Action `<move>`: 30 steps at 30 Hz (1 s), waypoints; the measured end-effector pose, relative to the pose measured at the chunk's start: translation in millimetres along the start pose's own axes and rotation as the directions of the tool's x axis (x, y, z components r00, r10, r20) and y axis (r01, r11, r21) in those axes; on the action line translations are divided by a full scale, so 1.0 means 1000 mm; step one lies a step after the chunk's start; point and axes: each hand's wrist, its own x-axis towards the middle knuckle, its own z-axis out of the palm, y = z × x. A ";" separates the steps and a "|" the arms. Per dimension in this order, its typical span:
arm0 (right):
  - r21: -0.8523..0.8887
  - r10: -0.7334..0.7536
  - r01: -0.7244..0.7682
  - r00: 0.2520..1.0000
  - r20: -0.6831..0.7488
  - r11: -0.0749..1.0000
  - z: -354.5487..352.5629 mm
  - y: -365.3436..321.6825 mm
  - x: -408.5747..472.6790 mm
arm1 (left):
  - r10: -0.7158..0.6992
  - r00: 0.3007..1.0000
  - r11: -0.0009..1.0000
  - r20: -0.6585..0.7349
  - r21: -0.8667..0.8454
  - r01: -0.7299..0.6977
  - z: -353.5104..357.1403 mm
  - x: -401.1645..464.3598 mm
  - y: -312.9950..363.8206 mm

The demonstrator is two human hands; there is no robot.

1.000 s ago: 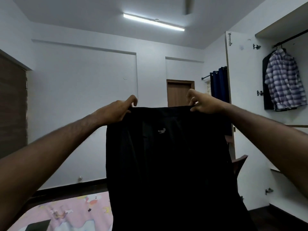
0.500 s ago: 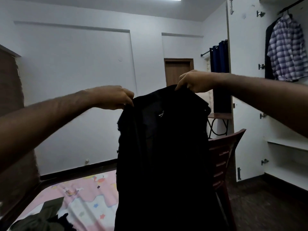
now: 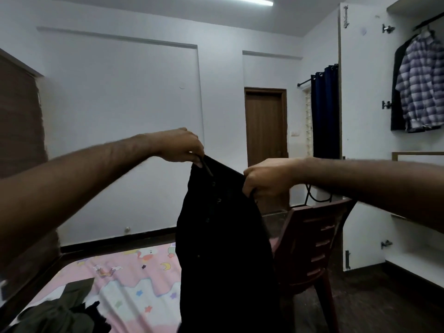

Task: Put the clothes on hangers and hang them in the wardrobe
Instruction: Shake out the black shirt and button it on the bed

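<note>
Left of maroon plastic chair (image 3: pixel 310 246): black shirt (image 3: pixel 223 248) hangs mid-air, top edge held at both ends. Left hand (image 3: pixel 180 146) fingers pinch left corner; right hand (image 3: pixel 266 177) fingers curled round right corner. Shirt's right edge overlaps chair. Right of chair: open wardrobe (image 3: pixel 365 140), plaid shirt (image 3: pixel 422 85) on rail. Left of chair: bed (image 3: pixel 134 289), olive clothes (image 3: pixel 57 311) near its corner.

A bed (image 3: pixel 134 282) with a pink sheet printed with stars, moons and clouds fills the lower left. A heap of olive-green and dark clothes (image 3: pixel 60 313) lies on its near corner. A dark red plastic chair (image 3: pixel 314 243) stands on the dark floor (image 3: pixel 374 306) beside the bed.
</note>
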 end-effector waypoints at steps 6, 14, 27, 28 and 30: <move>-0.152 0.588 -0.608 0.793 -0.158 0.779 -0.035 0.076 -0.010 | -0.138 0.943 0.947 -0.302 -0.319 0.037 -0.002 -0.004 -0.009; 0.330 0.468 -0.422 0.881 -0.071 0.845 -0.063 0.115 -0.022 | -0.279 0.815 0.953 -0.508 -0.248 0.172 -0.025 -0.009 -0.034; 0.627 0.665 -0.434 0.724 -0.184 0.647 -0.068 0.107 -0.028 | -0.360 0.697 0.929 -0.620 -0.310 0.204 -0.051 0.002 -0.028; 0.621 0.751 -0.493 0.611 -0.252 0.610 -0.064 0.110 -0.029 | -0.368 0.686 0.925 -0.628 -0.325 0.199 -0.050 0.000 -0.028; 0.701 0.838 -0.482 0.435 -0.330 0.526 -0.060 0.113 -0.030 | -0.380 0.683 0.917 -0.623 -0.348 0.194 -0.050 0.000 -0.027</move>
